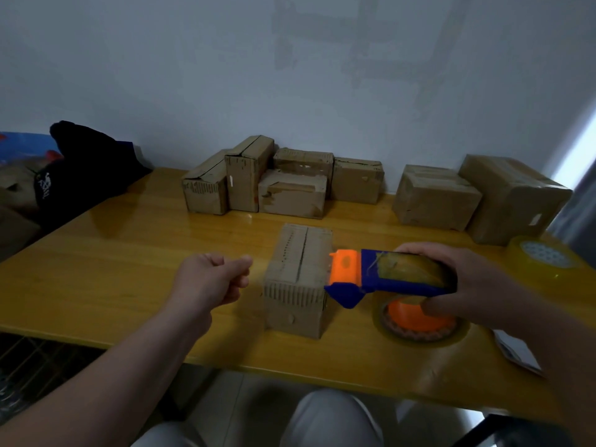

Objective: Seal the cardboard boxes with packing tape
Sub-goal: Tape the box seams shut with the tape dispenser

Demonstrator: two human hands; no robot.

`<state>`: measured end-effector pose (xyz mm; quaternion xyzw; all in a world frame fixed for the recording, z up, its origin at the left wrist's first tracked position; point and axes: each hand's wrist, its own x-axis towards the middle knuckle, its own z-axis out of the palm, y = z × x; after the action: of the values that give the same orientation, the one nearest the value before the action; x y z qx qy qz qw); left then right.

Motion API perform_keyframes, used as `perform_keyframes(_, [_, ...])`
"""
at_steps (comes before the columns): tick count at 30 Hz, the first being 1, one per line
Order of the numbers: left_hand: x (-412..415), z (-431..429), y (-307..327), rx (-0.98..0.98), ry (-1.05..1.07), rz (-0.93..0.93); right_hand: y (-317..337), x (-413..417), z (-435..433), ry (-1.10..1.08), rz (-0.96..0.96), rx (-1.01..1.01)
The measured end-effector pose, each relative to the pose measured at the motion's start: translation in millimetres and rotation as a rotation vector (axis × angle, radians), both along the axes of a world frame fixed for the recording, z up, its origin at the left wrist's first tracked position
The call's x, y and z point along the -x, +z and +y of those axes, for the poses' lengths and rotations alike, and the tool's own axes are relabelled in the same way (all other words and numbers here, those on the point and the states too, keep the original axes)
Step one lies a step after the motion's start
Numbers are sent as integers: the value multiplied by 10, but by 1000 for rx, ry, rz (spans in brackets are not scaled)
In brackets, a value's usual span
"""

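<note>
Beside box point(298, 275), dispenser point(387, 275) in right grip point(483, 280)

Left hand point(209, 282): bare forearm point(106, 382) rising from the lower left across the near edge of the desk point(129, 272), wrist straight, fingers curled into a loose fist, thumb laid on the forefinger, nothing visible in its hold, above the middle of the desk. Right hand point(477, 282): entering from the right, palm down, fingers over the top and thumb beneath a tape dispenser point(387, 279), gripping it clear of the desk towards the right end. Knees point(329, 417): in pale trousers, below the near edge.
</note>
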<state>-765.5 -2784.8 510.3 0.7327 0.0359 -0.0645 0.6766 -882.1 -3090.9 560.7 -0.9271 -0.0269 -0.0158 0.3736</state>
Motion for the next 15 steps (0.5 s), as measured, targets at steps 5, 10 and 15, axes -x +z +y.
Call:
perform_keyframes(5, [85, -100, -114, -34, 33, 16, -113, -17, -47, -1, 48, 46])
perform_keyframes(10, [146, -185, -190, -55, 9, 47, -276, -44, -17, 1, 88, 45])
perform_keyframes(15, [157, -234, -233, -123, -12, 16, -357, -50, -28, -18, 108, 28])
